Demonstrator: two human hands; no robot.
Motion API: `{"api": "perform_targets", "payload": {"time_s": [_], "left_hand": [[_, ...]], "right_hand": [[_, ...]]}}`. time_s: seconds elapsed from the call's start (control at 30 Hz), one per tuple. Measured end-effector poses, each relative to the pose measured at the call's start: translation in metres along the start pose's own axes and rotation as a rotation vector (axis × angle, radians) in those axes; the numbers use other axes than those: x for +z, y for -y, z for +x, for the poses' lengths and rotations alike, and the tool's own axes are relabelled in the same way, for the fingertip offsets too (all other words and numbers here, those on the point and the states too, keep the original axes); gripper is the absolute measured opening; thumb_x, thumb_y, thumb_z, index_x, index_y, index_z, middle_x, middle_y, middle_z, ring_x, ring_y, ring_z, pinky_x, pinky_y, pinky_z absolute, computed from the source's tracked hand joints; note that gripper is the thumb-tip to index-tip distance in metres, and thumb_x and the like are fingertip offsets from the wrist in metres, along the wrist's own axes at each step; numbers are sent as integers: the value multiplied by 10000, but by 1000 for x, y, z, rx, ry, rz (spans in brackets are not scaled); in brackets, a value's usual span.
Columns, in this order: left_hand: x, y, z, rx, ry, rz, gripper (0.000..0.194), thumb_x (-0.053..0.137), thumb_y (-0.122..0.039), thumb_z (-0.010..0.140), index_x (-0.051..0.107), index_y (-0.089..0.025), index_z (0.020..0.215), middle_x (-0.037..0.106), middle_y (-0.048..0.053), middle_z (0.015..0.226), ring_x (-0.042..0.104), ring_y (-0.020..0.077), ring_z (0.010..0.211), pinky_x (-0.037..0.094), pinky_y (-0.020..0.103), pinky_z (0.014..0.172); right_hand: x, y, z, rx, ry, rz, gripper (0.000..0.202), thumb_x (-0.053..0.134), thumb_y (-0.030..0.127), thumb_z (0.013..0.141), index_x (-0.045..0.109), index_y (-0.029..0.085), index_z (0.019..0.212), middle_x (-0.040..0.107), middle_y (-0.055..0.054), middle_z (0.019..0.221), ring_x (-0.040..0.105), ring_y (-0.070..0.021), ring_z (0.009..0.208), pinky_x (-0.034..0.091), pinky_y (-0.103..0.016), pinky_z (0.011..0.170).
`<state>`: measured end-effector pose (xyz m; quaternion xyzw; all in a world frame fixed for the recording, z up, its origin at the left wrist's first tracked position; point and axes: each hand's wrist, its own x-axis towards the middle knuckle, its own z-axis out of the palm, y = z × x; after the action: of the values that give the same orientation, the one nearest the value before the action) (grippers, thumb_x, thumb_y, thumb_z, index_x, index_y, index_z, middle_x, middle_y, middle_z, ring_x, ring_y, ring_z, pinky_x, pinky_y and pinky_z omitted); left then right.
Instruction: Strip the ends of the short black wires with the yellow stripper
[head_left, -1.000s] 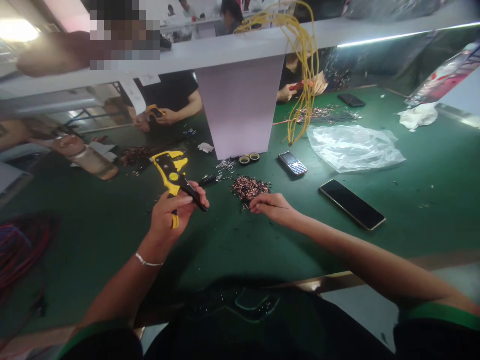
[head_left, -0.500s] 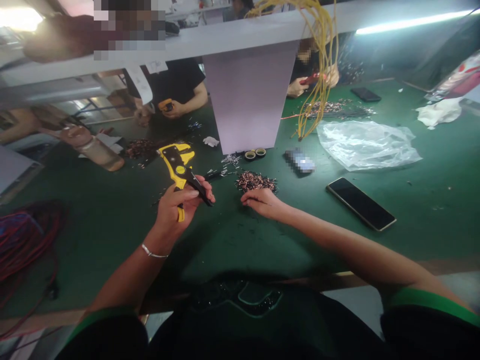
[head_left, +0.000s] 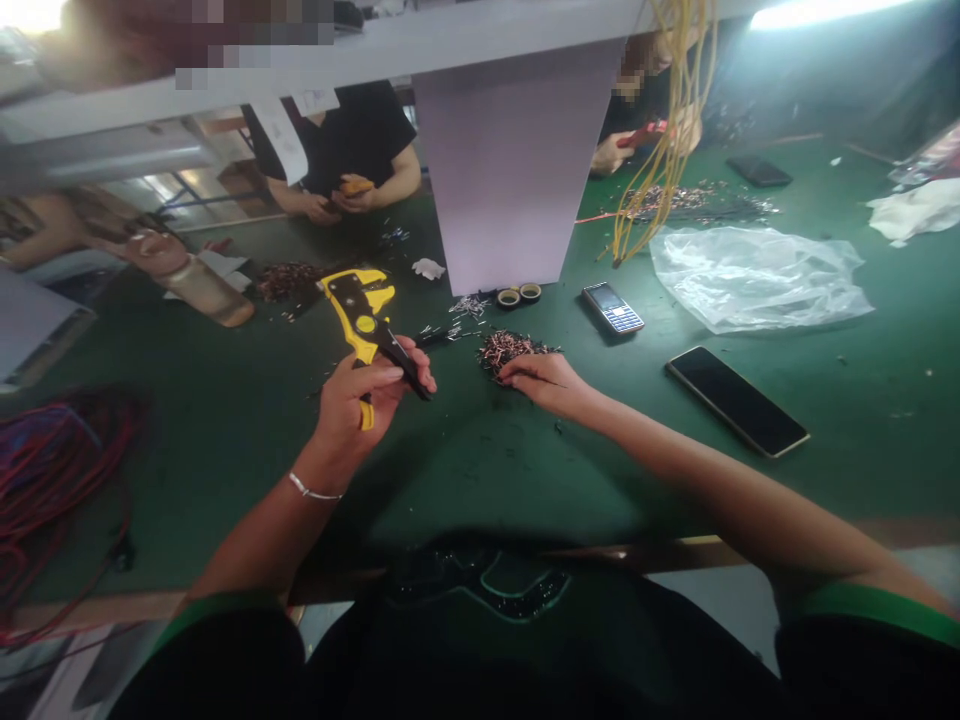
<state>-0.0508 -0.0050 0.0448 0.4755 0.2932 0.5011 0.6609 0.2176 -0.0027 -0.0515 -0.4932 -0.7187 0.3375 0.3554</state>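
Observation:
My left hand (head_left: 367, 392) is wrapped round a yellow and black wire stripper (head_left: 366, 322), its jaws pointing up and away from me. My right hand (head_left: 549, 382) rests at the front of a heap of short black wire pieces with bare copper ends (head_left: 517, 348). Its thumb and fingers are pressed together at the heap; what lies between the fingertips is too small to make out. Behind the heap are loose silvery pieces (head_left: 469, 306) and a few black wires with pale tips (head_left: 442, 334).
Two tape rolls (head_left: 519, 296) stand before a pale upright panel (head_left: 514, 180). Rightward lie a keypad phone (head_left: 613, 308), a smartphone (head_left: 736, 400) and a clear plastic bag (head_left: 757, 280). Red cables (head_left: 64, 470) coil at left, near a bottle (head_left: 206, 285). Co-workers' hands (head_left: 352, 200) work opposite.
My view has shifted a little. The fingertips of my right hand have moved slightly onto the heap's front edge. My left hand keeps the same hold on the wire stripper.

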Motion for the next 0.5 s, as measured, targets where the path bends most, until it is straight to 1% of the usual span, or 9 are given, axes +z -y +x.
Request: {"api": "perform_targets", "payload": {"time_s": [0.07,0.17,0.23,0.33,0.37,0.43,0.47,0.5], "left_hand": [[0,0,0,14,4,-1,241,606,-108,733,705,-129,951,696,81,862,663,214,740,588,412,715],[-1,0,1,14,-8,-5,240,603,-104,728,707,-127,943,696,82,861,660,211,741,584,402,708],[0,1,1,1,-18,-11,245,599,-106,722,706,-124,942,698,87,866,665,219,757,583,405,714],[1,0,0,0,-10,1,258,588,-103,726,704,-121,956,702,95,883,667,227,767,579,418,727],[2,0,-1,4,-6,8,260,585,-100,728,704,-119,959,701,95,882,665,227,763,576,420,727],[2,-2,-1,16,-8,20,261,580,-97,734,702,-117,963,697,93,877,660,225,749,570,420,722],[2,-3,-1,20,-14,22,260,578,-97,737,702,-118,965,694,91,875,658,223,746,568,419,722],[2,-3,-1,21,-18,20,260,576,-97,738,701,-120,966,692,89,874,656,222,746,566,418,722]], "right_hand": [[2,2,-2,-8,31,-10,257,552,101,812,764,182,933,790,-25,853,728,-183,798,558,-313,798],[12,10,-5,-16,83,-61,244,554,79,804,765,168,891,783,-32,821,723,-183,770,554,-309,769],[20,19,-4,-31,121,-64,250,551,79,819,762,156,929,787,-44,848,728,-187,795,556,-311,770],[23,32,-3,-80,175,38,268,524,102,871,747,155,1011,796,-47,926,742,-178,860,572,-300,792],[21,35,-4,-100,164,47,271,518,112,886,741,153,1034,797,-52,948,745,-180,877,578,-302,800],[15,37,-10,-143,102,6,259,517,147,914,733,149,1056,796,-65,957,748,-191,870,592,-322,802],[12,35,-15,-187,60,-33,265,504,161,930,728,150,1071,793,-74,971,747,-200,882,597,-342,824],[9,32,-22,-241,26,-73,281,483,172,949,720,156,1100,786,-88,1033,743,-213,952,593,-370,882]]}}
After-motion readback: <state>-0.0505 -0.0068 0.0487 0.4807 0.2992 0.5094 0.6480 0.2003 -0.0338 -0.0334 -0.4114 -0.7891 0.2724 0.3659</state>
